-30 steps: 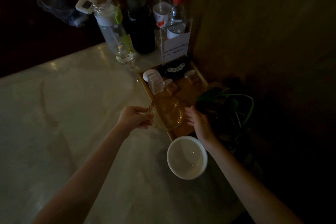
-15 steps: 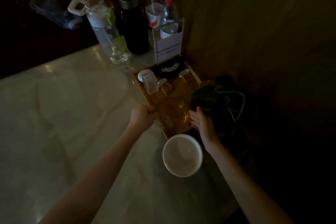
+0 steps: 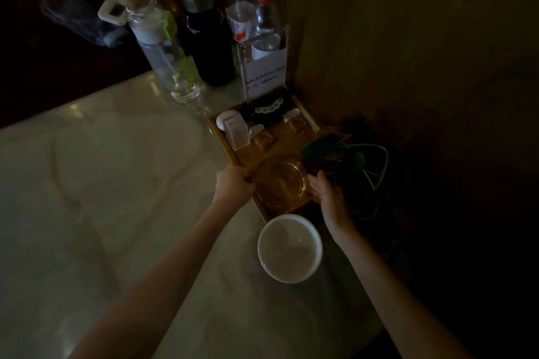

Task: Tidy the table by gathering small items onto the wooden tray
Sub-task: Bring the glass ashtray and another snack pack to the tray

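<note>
A wooden tray lies against the wall at the table's right side. On its near half sits a clear glass dish. My left hand is closed on the dish's left rim at the tray's left edge. On the dish's right side rests my right hand, fingers apart. Further back the tray holds a small clear box, a white oval item, two small wrapped packets and a dark pouch with a white pattern.
A white bowl stands just in front of the tray. A potted plant crowds the tray's right edge. Behind it stand a card holder, a clear flask, a dark bottle and two plastic bottles.
The glass dish has moved from the tray's front left edge further onto the tray. Both hands went forward with it, and my left hand's grip tightened on its rim.
</note>
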